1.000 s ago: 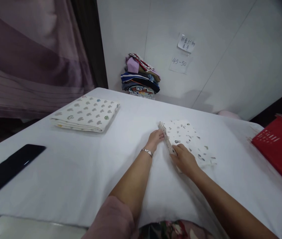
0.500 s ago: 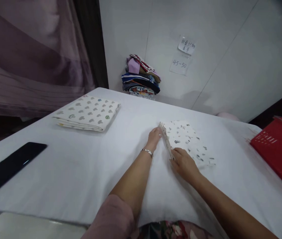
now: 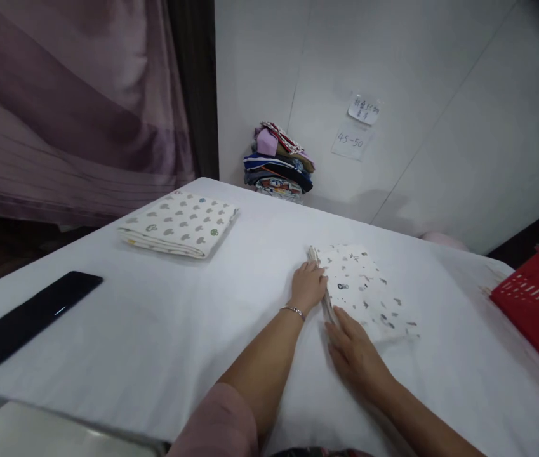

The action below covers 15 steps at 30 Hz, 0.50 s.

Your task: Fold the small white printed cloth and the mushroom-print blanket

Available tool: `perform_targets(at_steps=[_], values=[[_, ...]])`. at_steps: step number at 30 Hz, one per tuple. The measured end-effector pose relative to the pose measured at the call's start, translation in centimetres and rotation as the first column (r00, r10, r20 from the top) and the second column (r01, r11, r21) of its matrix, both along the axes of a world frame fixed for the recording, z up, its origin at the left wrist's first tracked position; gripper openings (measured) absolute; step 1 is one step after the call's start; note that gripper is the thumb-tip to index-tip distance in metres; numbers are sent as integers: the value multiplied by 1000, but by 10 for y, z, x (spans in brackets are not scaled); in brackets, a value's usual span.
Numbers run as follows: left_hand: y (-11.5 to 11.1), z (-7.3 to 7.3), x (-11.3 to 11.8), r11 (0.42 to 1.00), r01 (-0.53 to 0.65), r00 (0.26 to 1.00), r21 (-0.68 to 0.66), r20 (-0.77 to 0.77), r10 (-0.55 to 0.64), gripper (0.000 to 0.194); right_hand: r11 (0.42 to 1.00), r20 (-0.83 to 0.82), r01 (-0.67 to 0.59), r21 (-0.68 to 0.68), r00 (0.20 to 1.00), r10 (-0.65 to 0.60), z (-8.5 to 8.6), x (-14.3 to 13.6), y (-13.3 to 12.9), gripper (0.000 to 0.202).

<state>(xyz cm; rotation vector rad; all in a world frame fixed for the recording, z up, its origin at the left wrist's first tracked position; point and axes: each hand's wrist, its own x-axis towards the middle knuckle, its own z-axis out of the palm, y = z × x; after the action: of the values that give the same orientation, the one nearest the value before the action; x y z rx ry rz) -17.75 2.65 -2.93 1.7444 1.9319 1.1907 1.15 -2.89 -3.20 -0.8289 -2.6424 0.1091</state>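
A folded white cloth with small dark and grey prints lies on the table right of centre, its layered folded edge facing left. My left hand, with a bracelet at the wrist, rests at that edge, fingertips on the top layer; its thumb is hidden. Nearer to me, my right hand lies at the cloth's near left corner with fingers stretched out, touching the edge. To the left lies another folded white cloth with grey mouse-head shapes, apart from both hands.
A white sheet covers the table. A black phone-like slab lies at the left. A red perforated basket stands at the right edge. Behind the table is a stack of folded fabrics against the wall, near paper notes.
My left hand has moved onto the cloth's folded edge from beside it. The right hand's fingers have straightened at the near corner. The whole view has shifted slightly.
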Motion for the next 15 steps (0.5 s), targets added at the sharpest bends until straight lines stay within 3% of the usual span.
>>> perform_targets(at_steps=[3,6,9,12,15], values=[[3,-3,0,1000,-13,996,-11,88,14,26,992,-38,35,-120,998,-39,20,-7,24,37],[7,-5,-2,1000,-19,990,-22,137,22,24,969,-128,139,-204,978,-167,43,-31,69,31],[9,-7,-5,996,-70,980,-46,181,78,25,924,-106,257,-283,949,-297,59,-65,118,24],[10,-8,-7,993,-99,973,-57,205,109,32,889,21,338,-309,937,-349,64,-99,155,21],[11,-9,-8,993,-103,967,-49,227,112,34,873,166,403,-275,914,-370,59,-121,173,23]])
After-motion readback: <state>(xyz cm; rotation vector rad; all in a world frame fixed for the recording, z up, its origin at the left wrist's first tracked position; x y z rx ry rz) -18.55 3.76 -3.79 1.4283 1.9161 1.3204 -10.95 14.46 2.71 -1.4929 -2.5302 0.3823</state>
